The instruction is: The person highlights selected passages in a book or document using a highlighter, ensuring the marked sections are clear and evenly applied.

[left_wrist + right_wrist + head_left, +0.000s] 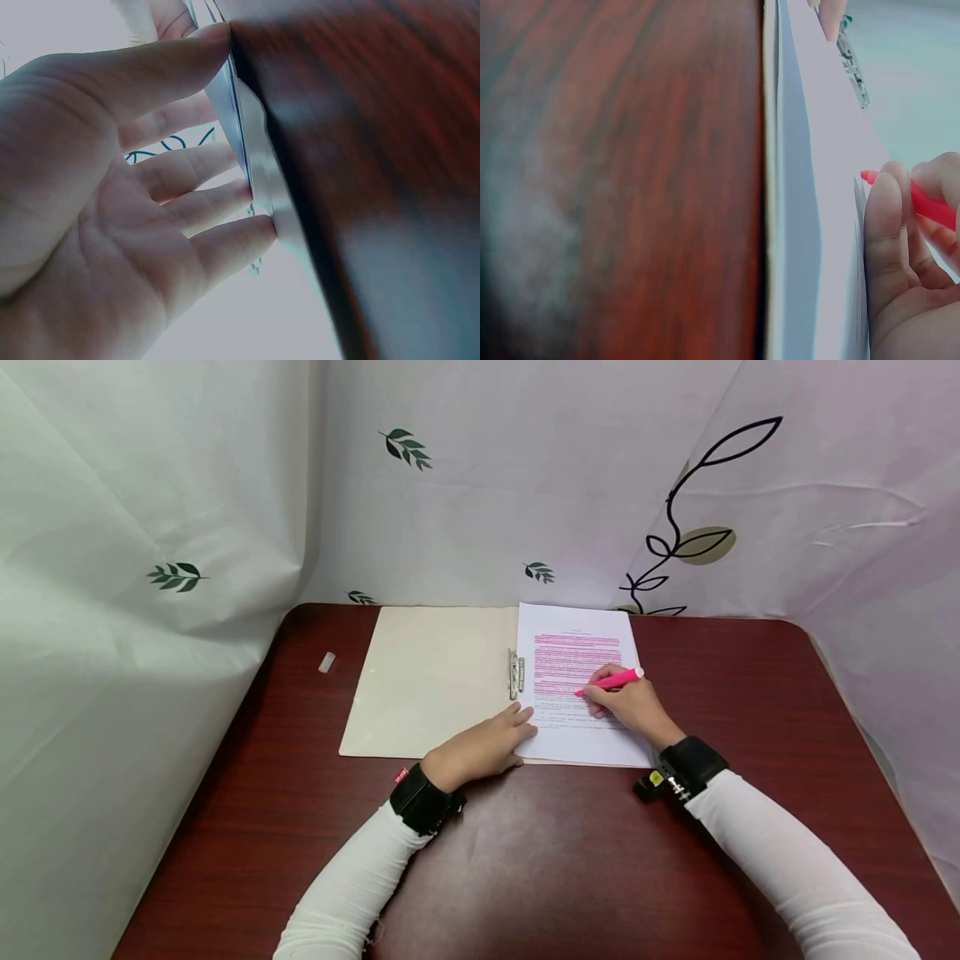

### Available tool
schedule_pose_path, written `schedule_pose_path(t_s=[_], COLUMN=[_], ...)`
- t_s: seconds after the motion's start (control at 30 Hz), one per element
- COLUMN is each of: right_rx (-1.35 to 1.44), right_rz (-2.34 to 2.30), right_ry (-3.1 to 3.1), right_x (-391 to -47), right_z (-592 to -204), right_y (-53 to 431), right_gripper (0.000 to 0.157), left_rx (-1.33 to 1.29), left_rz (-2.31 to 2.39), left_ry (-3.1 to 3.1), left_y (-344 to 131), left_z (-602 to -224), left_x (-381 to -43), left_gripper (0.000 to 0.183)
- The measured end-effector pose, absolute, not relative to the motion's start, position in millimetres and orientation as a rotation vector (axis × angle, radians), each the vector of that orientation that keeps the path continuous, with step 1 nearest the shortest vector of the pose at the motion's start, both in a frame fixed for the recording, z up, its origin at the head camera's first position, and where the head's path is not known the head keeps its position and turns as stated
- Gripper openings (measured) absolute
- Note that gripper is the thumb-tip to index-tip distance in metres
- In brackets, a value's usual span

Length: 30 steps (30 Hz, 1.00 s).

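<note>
My right hand [626, 700] pinches a pink highlighter [619, 679], its tip on the printed sheet [581, 745]. Pink marking covers the upper lines of print, while the lower lines are plain. In the right wrist view, the highlighter [933, 208] sits between thumb and fingers, with the outer fingers resting on the paper. Fingers extended, my left hand [483, 745] rests at the sheet's lower left corner. Seen from the left wrist, its fingertips [259, 231] touch the paper and folder, and the thumb is by their near edge.
Beneath the sheet lies an opened cream folder [438, 681] with a metal clip [515, 675] at its middle. A small white eraser-like block [326, 662] is on the dark wooden table [577, 860] at the left. White patterned cloth [465, 510] hangs behind the table.
</note>
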State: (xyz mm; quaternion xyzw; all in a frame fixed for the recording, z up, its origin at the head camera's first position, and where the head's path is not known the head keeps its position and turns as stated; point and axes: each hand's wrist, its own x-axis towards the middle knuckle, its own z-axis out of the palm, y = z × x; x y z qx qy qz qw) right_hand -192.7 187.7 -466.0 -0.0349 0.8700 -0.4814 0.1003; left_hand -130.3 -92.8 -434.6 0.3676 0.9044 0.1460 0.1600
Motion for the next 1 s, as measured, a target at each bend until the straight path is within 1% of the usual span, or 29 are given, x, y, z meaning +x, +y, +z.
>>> schedule_pose_path(t_s=[0.3, 0.47, 0.8, 1.0], right_rx=[-0.093, -0.089, -0.098, -0.082], right_rz=[-1.432, -1.425, -1.414, -1.406], right_ry=[2.57, 2.577, 2.584, 2.597], right_x=[-191.6, -190.4, -188.5, -188.9], right_z=[-467.1, -466.5, -464.0, -464.1], right_y=[190.8, 191.3, 194.8, 196.7], right_gripper=[0.023, 0.021, 0.021, 0.024], left_rx=[1.032, 1.033, 1.042, 1.043], left_rz=[0.426, 0.413, 0.422, 0.419], left_ry=[2.577, 2.578, 2.587, 2.587], left_y=[-92.6, -92.8, -92.5, -92.4], left_z=[-436.1, -436.0, -436.3, -436.6], left_x=[-130.3, -130.3, -130.3, -131.0], left_gripper=[0.05, 0.05, 0.049, 0.049])
